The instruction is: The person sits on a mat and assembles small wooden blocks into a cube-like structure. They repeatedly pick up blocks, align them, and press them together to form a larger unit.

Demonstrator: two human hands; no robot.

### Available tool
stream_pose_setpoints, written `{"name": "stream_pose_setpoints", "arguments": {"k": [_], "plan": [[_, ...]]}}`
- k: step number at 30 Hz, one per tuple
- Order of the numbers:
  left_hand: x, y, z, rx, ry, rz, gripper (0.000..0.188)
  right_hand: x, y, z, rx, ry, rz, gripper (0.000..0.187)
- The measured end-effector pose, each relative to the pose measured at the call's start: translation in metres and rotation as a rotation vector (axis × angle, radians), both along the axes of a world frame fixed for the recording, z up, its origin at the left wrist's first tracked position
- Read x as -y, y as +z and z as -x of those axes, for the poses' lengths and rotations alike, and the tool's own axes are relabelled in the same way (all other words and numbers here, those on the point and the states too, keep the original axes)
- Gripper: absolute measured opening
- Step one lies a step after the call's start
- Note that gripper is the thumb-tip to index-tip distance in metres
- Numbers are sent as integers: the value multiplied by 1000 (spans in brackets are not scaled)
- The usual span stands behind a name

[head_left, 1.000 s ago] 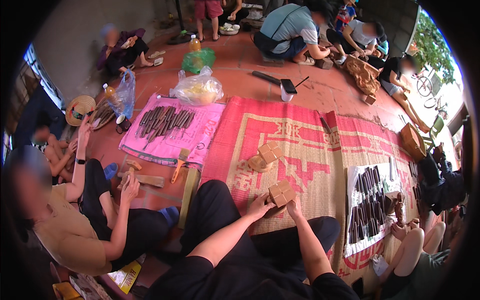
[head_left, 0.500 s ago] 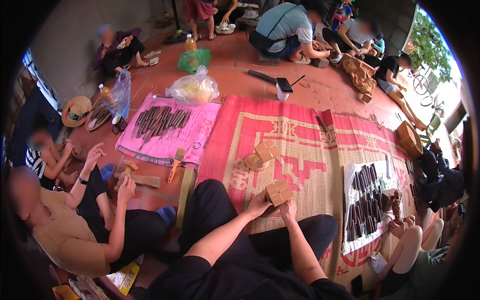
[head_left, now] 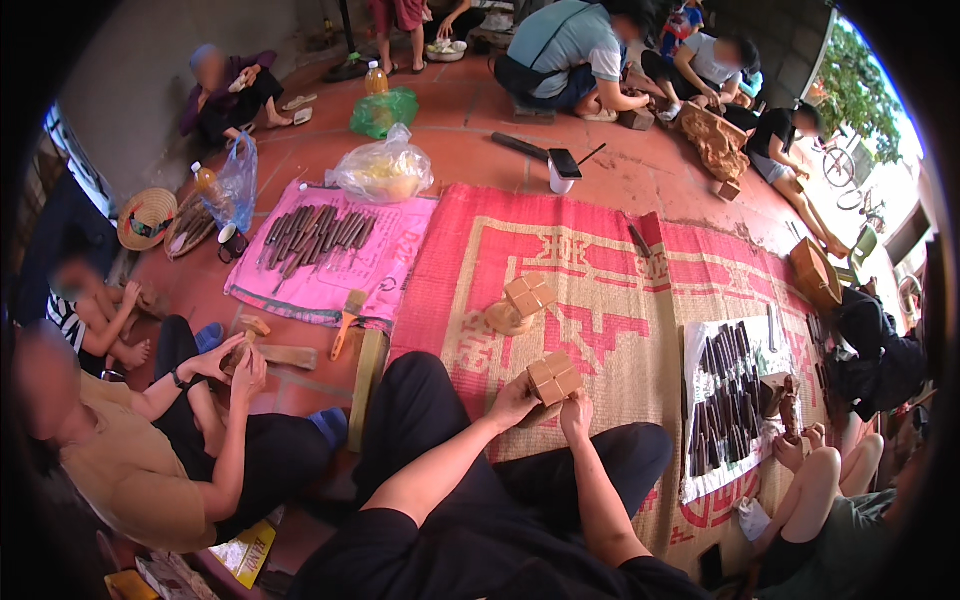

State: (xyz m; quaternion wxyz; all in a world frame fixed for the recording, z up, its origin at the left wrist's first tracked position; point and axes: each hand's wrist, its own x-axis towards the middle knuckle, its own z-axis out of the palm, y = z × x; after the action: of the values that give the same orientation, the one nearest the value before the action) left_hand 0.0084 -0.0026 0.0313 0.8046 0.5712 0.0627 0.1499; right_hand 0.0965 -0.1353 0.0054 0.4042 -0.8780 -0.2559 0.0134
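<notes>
We see printed lettering on the pink plastic sheet (head_left: pixel 408 248), just left of the red-and-tan woven mat (head_left: pixel 625 385). Bold lettering also crosses the yellow packet (head_left: pixel 243 556), left of the mat and nearer to us. Into the mat itself we find character-like signs woven. On the white sheet (head_left: pixel 766 356), lying over the mat's right part, we cannot read the greenish marks.

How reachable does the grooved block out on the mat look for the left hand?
Probably yes: only patterned mat shows between the left hand and that grooved block. The left hand is busy, though, holding a second block with the right hand.
</notes>
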Motion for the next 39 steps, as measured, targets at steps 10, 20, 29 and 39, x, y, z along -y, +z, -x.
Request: {"name": "stream_pose_setpoints", "arguments": {"k": [10, 20, 29, 39], "plan": [[-5, 7, -16, -130, -51, -340, 42, -5, 5, 10, 218, 24, 153, 24], [26, -28, -27, -121, 430, -222, 28, -15, 49, 10, -209, 54, -361, 51], [39, 14, 4, -221, 481, -554, 36, -7, -1, 24, 192, 117, 210, 23], [-2, 6, 5, -103, 82, -136, 51, -16, 12, 35, -144, -53, -43, 20]]}}
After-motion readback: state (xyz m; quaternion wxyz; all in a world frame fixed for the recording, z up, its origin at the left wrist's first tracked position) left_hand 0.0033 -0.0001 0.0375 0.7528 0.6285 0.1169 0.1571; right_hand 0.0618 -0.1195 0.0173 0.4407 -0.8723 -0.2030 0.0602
